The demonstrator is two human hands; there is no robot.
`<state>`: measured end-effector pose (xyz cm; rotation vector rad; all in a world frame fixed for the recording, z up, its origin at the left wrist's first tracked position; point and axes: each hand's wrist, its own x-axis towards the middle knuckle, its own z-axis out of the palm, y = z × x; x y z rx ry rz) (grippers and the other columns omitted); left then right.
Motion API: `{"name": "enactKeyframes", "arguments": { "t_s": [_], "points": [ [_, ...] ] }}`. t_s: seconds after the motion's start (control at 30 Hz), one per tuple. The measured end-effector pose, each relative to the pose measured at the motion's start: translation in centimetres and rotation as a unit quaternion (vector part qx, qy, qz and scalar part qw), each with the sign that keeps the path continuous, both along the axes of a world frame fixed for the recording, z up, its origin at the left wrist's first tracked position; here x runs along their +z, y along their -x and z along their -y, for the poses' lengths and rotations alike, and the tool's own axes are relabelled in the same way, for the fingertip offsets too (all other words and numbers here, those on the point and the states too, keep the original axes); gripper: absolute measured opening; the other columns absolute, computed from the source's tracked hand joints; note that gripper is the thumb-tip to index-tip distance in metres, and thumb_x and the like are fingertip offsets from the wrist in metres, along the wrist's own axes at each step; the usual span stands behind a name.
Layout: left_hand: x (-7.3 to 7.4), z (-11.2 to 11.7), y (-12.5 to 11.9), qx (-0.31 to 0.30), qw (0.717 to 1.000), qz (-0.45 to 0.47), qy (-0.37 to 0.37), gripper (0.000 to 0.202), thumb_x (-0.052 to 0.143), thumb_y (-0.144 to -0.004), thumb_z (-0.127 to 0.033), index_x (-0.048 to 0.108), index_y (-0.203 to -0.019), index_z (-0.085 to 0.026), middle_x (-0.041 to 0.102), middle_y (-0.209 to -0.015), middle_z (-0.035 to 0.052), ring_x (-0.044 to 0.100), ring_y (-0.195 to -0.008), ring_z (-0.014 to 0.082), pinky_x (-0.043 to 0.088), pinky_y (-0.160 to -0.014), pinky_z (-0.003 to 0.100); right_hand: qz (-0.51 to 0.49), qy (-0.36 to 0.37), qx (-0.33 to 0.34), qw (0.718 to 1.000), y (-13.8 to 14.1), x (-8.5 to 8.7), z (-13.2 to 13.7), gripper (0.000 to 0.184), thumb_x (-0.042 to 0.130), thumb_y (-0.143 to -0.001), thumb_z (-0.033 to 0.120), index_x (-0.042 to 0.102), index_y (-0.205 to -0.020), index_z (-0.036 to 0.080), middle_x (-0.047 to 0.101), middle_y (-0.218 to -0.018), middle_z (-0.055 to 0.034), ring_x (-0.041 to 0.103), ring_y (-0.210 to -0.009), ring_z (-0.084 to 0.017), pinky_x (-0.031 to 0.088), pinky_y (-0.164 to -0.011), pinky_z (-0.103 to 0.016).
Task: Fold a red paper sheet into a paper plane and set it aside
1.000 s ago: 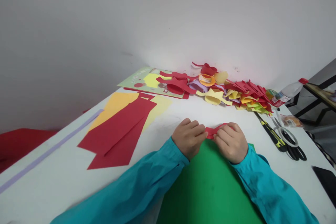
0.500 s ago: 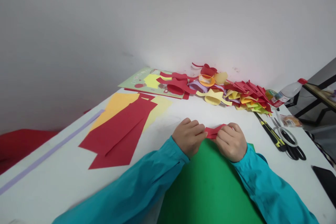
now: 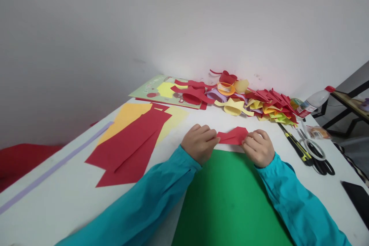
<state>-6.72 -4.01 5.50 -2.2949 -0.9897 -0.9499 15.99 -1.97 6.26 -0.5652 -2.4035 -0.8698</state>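
Observation:
A small folded piece of red paper [image 3: 233, 136] is stretched between my two hands, above the far edge of a green sheet [image 3: 230, 196]. My left hand [image 3: 201, 143] pinches its left end, fingers curled closed. At the right end, my right hand [image 3: 258, 148] grips it between thumb and fingers. A crease runs along the paper's left part, and its right part is wider with angled corners. To the left of my left hand lie large red paper sheets [image 3: 129, 146], overlapping an orange sheet [image 3: 123, 117] and a pale yellow one.
Paper shapes [image 3: 192, 95] and a heap of folded red and yellow pieces [image 3: 271, 103] lie along the wall. On the right are a bottle [image 3: 315, 100], a utility knife [image 3: 296, 148], a tape ring [image 3: 315, 150], black-handled scissors [image 3: 324, 167] and a dark flat object [image 3: 356, 198]. A purple strip [image 3: 57, 167] edges the left.
My hands have moved apart and slightly up, my left hand shifting left. More of the red paper shows between them, and my right hand's grip has moved to its right end.

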Motion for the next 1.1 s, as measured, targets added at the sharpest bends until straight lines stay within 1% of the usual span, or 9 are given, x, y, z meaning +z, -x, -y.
{"name": "enactKeyframes", "arguments": {
  "t_s": [0.3, 0.43, 0.53, 0.63, 0.83, 0.9, 0.97, 1.03, 1.1],
  "points": [
    [0.3, -0.9, 1.2, 0.033, 0.999, -0.031, -0.027, 0.02, 0.047, -0.083, -0.016, 0.058, -0.067, -0.02, 0.058, -0.063, 0.0008, 0.042, -0.061, 0.0143, 0.023, -0.055, 0.03, 0.035, -0.045, -0.027, 0.998, -1.2, 0.2, -1.2, 0.027, 0.045, -0.085, 0.009, 0.055, -0.062, 0.017, 0.053, -0.063, -0.0016, 0.045, -0.074, -0.015, 0.032, -0.073, -0.032],
    [0.2, -1.1, 1.3, 0.044, 0.997, -0.04, -0.043, 0.02, 0.048, -0.082, -0.015, 0.058, -0.065, -0.019, 0.057, -0.062, 0.0012, 0.042, -0.06, 0.0143, 0.023, -0.054, 0.03, 0.037, -0.048, -0.065, 0.996, -1.7, -0.1, -2.0, 0.03, 0.045, -0.085, 0.01, 0.053, -0.057, 0.017, 0.05, -0.059, -0.0024, 0.039, -0.065, -0.015, 0.026, -0.063, -0.031],
    [0.0, -1.2, 1.3, 0.055, 0.996, -0.036, -0.056, 0.019, 0.049, -0.081, -0.014, 0.058, -0.064, -0.018, 0.056, -0.061, 0.0018, 0.041, -0.059, 0.015, 0.024, -0.054, 0.03, 0.032, -0.033, -0.113, 0.993, -1.4, -0.3, -2.2, 0.032, 0.046, -0.087, 0.023, 0.052, -0.057, 0.017, 0.047, -0.057, -0.0033, 0.035, -0.061, -0.016, 0.02, -0.057, -0.032],
    [-0.2, -1.2, 1.1, 0.047, 0.997, -0.039, -0.051, 0.02, 0.049, -0.08, -0.014, 0.056, -0.062, -0.018, 0.055, -0.061, 0.002, 0.04, -0.059, 0.0152, 0.024, -0.054, 0.03, 0.029, 0.002, -0.131, 0.991, -0.7, -0.4, -1.7, 0.034, 0.045, -0.086, 0.042, 0.057, -0.07, 0.015, 0.054, -0.069, -0.0071, 0.04, -0.067, -0.018, 0.023, -0.059, -0.032],
    [-0.2, -0.7, 0.4, 0.025, 0.999, -0.03, -0.038, 0.021, 0.047, -0.081, -0.013, 0.054, -0.061, -0.017, 0.056, -0.062, 0.0022, 0.04, -0.059, 0.0145, 0.025, -0.054, 0.03, -0.062, 0.001, -0.109, 0.992, 0.5, 0.6, 0.4, 0.039, 0.05, -0.081, 0.05, 0.058, -0.075, 0.013, 0.058, -0.079, -0.0105, 0.047, -0.078, -0.021, 0.03, -0.065, -0.034],
    [-0.2, -0.5, 0.2, 0.017, 0.999, -0.022, -0.039, 0.021, 0.048, -0.081, -0.013, 0.054, -0.061, -0.017, 0.056, -0.061, 0.0022, 0.04, -0.059, 0.0141, 0.024, -0.054, 0.03, -0.056, 0.018, -0.098, 0.993, 0.9, 0.9, 0.9, 0.039, 0.05, -0.082, 0.049, 0.059, -0.088, 0.011, 0.06, -0.086, -0.0118, 0.048, -0.083, -0.022, 0.031, -0.067, -0.035],
    [-0.2, -0.3, -0.1, -0.001, 0.999, -0.009, -0.035, 0.021, 0.048, -0.082, -0.013, 0.054, -0.062, -0.016, 0.055, -0.061, 0.0018, 0.041, -0.059, 0.0135, 0.025, -0.054, 0.03, -0.026, 0.028, -0.077, 0.996, 1.5, 0.9, 1.3, 0.031, 0.05, -0.085, 0.037, 0.058, -0.1, 0.011, 0.062, -0.094, -0.0108, 0.049, -0.087, -0.022, 0.032, -0.068, -0.035],
    [-0.2, 0.0, -0.5, -0.031, 0.999, 0.004, -0.027, 0.02, 0.047, -0.083, -0.013, 0.056, -0.066, -0.017, 0.056, -0.062, 0.0013, 0.042, -0.06, 0.0127, 0.026, -0.055, 0.029, 0.007, 0.035, -0.056, 0.998, 2.0, 0.8, 1.4, 0.021, 0.048, -0.087, 0.023, 0.058, -0.102, 0.011, 0.063, -0.095, -0.008, 0.049, -0.088, -0.02, 0.032, -0.069, -0.034],
    [-0.3, 0.2, -0.9, -0.058, 0.998, 0.019, -0.018, 0.019, 0.046, -0.084, -0.013, 0.057, -0.07, -0.017, 0.056, -0.063, 0.0011, 0.043, -0.061, 0.0123, 0.027, -0.055, 0.029, 0.028, 0.047, -0.04, 0.998, 2.3, 0.7, 1.5, 0.018, 0.046, -0.087, 0.014, 0.06, -0.097, 0.011, 0.065, -0.089, -0.006, 0.05, -0.083, -0.018, 0.033, -0.067, -0.033]
  ]
}}
